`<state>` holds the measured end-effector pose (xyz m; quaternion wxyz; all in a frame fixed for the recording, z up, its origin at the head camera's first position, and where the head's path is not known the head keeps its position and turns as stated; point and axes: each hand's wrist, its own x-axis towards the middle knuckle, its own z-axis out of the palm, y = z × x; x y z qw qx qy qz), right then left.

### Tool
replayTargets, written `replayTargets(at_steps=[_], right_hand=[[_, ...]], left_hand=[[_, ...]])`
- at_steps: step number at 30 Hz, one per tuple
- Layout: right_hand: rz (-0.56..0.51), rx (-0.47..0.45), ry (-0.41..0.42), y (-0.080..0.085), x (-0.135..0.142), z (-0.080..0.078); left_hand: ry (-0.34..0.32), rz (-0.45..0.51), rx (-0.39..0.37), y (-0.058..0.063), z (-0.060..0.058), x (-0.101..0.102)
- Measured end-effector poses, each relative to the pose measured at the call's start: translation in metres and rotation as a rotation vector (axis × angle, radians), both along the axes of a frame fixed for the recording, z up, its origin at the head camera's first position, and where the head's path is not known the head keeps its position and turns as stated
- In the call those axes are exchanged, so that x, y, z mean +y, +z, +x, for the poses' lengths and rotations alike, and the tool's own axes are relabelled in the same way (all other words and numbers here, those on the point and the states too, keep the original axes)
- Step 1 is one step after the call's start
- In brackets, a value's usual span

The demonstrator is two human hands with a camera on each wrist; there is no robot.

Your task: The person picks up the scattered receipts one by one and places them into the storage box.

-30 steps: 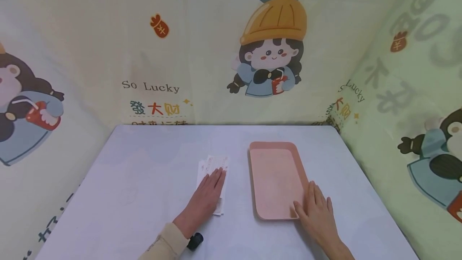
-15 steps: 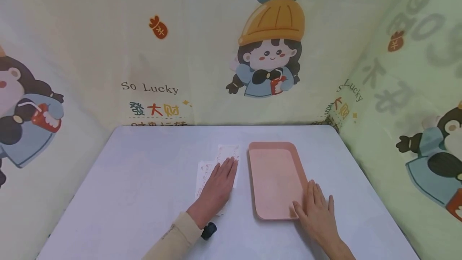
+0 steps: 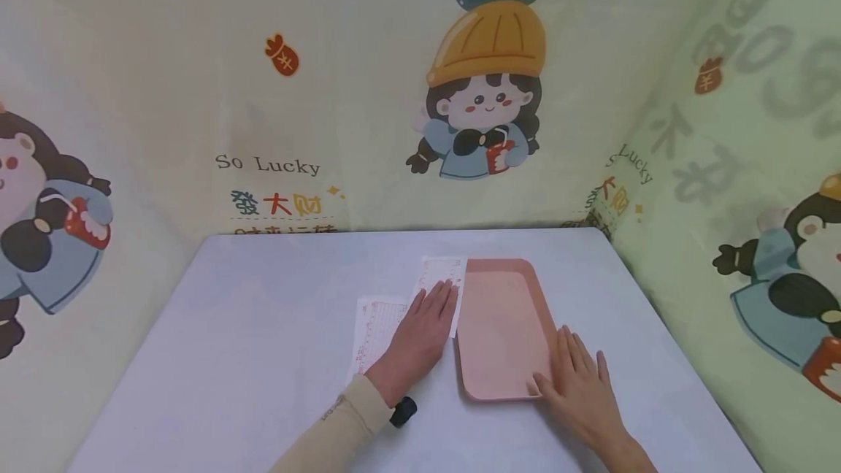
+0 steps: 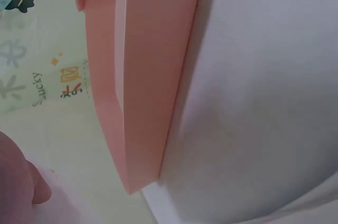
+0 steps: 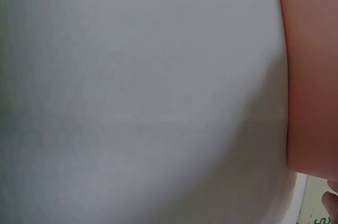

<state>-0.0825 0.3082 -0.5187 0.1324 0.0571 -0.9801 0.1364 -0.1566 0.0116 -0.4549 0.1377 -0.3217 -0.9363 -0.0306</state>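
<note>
In the head view my left hand (image 3: 420,334) lies over a narrow white slip of paper (image 3: 442,268) with faint red print, its fingers extended along the top. The slip overlaps the left rim of a pink rectangular tray (image 3: 502,334). My thumb (image 4: 37,182) shows below the paper at the lower left of the left wrist view, so I hold the slip between thumb and fingers. More printed slips (image 3: 376,323) lie on the table, partly covered by my left forearm. My right hand (image 3: 581,385) rests against the tray's right side, fingers straight, thumb at the near right rim.
The white table (image 3: 250,356) extends around the tray, with a printed cloth wall (image 3: 368,93) behind it and at both sides. A black object (image 3: 403,412) sits at my left wrist beside the beige sleeve (image 3: 342,422).
My left hand has moved right and slightly away from me, taking one slip from the pile to the tray's left rim. The slips underneath are uncovered. My right hand stays at the tray.
</note>
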Motion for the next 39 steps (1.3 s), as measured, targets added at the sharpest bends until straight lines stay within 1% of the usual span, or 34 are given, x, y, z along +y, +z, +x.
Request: replayTargets(at_steps=[2, 4, 7, 11, 15, 18, 23, 25, 29, 31, 34, 37, 39], right_hand=[[0.018, 0.023, 0.003, -0.003, 0.000, 0.000], [0.018, 0.041, 0.004, -0.005, 0.000, 0.000], [0.019, 0.053, 0.003, -0.007, 0.000, -0.001], [0.022, 0.076, 0.002, -0.011, -0.001, -0.003], [0.028, 0.088, -0.001, -0.013, -0.002, -0.003], [0.036, 0.098, 0.001, -0.013, -0.002, -0.003], [0.051, 0.107, -0.001, -0.012, -0.001, -0.003], [0.051, 0.102, -0.004, -0.011, -0.001, -0.002], [0.045, 0.102, -0.001, -0.010, -0.002, -0.002], [0.043, 0.105, -0.001, -0.010, -0.002, -0.002], [0.041, 0.107, -0.002, -0.010, -0.003, -0.002], [0.038, 0.103, -0.003, -0.009, -0.003, -0.002], [0.038, 0.102, -0.003, -0.009, -0.004, -0.002]], left_hand=[[-0.013, -0.015, 0.004, 0.000, -0.002, 0.006], [-0.023, -0.033, 0.025, 0.000, -0.004, 0.011], [-0.027, -0.065, 0.043, 0.000, -0.005, 0.019], [-0.013, -0.110, 0.045, -0.001, -0.007, 0.033], [0.003, -0.152, 0.071, -0.007, -0.010, 0.047], [-0.008, -0.157, 0.098, -0.011, -0.011, 0.055], [-0.029, -0.173, 0.123, -0.013, -0.009, 0.068], [-0.026, -0.165, 0.129, -0.014, -0.009, 0.073], [-0.018, -0.110, 0.148, -0.020, -0.010, 0.082], [-0.006, -0.072, 0.135, -0.025, -0.012, 0.087], [0.019, -0.047, 0.081, -0.030, -0.013, 0.095], [0.051, -0.057, 0.009, -0.032, -0.013, 0.101], [0.073, -0.069, -0.039, -0.029, -0.013, 0.105]])
